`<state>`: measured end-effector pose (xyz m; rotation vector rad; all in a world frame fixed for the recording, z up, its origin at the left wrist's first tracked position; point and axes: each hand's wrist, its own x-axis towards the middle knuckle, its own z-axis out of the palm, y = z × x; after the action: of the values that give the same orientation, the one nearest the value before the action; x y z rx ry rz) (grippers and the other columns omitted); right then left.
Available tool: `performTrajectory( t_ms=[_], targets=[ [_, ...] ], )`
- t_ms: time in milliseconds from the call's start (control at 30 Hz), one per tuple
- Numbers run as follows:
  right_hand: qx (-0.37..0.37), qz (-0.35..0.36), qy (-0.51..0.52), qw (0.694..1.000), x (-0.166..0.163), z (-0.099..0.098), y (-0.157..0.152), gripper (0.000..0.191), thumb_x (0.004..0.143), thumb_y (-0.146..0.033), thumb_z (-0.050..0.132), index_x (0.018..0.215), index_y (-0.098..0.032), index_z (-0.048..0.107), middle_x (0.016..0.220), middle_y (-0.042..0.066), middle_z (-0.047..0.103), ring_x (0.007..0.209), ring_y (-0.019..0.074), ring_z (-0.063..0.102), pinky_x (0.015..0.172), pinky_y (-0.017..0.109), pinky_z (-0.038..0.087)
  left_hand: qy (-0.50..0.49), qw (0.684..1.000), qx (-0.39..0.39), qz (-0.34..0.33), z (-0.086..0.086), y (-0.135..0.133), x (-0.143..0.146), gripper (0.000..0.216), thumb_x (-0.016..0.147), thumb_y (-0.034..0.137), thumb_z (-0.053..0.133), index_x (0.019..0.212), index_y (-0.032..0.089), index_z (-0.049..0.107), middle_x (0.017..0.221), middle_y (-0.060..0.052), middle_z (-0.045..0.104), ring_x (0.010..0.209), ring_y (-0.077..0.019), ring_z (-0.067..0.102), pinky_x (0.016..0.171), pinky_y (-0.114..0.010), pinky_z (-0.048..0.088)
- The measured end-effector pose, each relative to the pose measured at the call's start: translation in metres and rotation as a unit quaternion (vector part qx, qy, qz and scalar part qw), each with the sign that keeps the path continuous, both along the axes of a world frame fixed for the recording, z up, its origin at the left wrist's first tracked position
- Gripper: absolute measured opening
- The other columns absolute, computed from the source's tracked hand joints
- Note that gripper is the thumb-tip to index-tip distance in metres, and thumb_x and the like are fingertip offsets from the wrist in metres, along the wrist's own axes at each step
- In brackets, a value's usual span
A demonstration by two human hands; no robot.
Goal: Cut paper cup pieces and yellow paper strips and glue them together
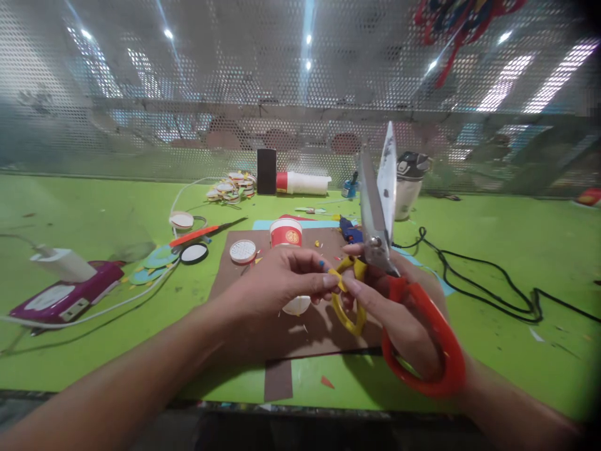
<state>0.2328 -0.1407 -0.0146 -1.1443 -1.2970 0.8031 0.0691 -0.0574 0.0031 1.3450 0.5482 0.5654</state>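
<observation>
While the left hand pinches a small yellow piece above the brown board, its grip closed to that thickness, the right hand meets the piece with its thumb, its grip carrying scissors, red handle looped around it, blades slightly parted, pointing up.

Fingers of the left hand and right hand pinch a yellow scrap; the right also carries scissors, blades toward twelve o'clock. A cup stands at the scrap's ten o'clock.
</observation>
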Motion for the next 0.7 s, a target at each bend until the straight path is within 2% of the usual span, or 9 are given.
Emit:
performTrajectory(
  t_ms=[133,300,500,600,700],
  targets=[
    [0.027,-0.033,-0.029,0.999,-0.001,-0.003,0.002,0.030,0.085,-0.030,0.065,0.114,-0.030,0.060,0.085,-0.001,0.063,0.067,0.0139,0.059,0.061,0.027,0.052,-0.028,0.998,-0.054,-0.003,0.001,-0.003,0.004,0.016,0.069,0.025,0.077,0.076,0.014,0.067,0.070,0.000,0.063,0.064,-0.0081,0.052,0.064,-0.023,0.039],
    [0.049,-0.067,-0.062,0.995,-0.002,-0.004,-0.001,0.033,0.084,-0.026,0.066,0.116,-0.032,0.059,0.082,-0.002,0.061,0.064,0.0120,0.058,0.056,0.023,0.051,-0.048,0.994,-0.097,0.027,-0.001,-0.012,0.009,0.017,0.070,0.025,0.077,0.074,0.012,0.066,0.071,-0.001,0.062,0.064,-0.0072,0.050,0.062,-0.022,0.036],
    [0.104,-0.093,-0.093,0.986,-0.005,-0.006,-0.001,0.034,0.083,-0.021,0.067,0.115,-0.030,0.060,0.083,-0.003,0.062,0.066,0.0110,0.060,0.057,0.020,0.052,-0.057,0.995,-0.055,0.057,-0.003,-0.014,0.009,0.017,0.071,0.024,0.076,0.066,0.014,0.063,0.064,0.002,0.058,0.060,-0.0069,0.047,0.061,-0.023,0.035],
    [0.103,-0.093,-0.071,0.988,-0.005,-0.007,0.001,0.032,0.084,-0.022,0.066,0.114,-0.032,0.061,0.082,-0.004,0.061,0.064,0.0097,0.059,0.056,0.019,0.052,-0.055,0.995,-0.048,0.068,-0.003,-0.015,0.010,0.018,0.071,0.026,0.075,0.067,0.014,0.063,0.066,0.001,0.059,0.061,-0.0078,0.048,0.062,-0.024,0.036],
    [0.087,-0.075,-0.046,0.992,-0.005,-0.007,0.002,0.030,0.085,-0.024,0.065,0.114,-0.031,0.061,0.084,-0.003,0.063,0.068,0.0115,0.060,0.063,0.023,0.054,-0.063,0.993,-0.057,0.077,-0.003,-0.016,0.011,0.018,0.071,0.028,0.075,0.068,0.014,0.064,0.067,0.001,0.059,0.062,-0.0081,0.048,0.062,-0.024,0.036]
  ],
)
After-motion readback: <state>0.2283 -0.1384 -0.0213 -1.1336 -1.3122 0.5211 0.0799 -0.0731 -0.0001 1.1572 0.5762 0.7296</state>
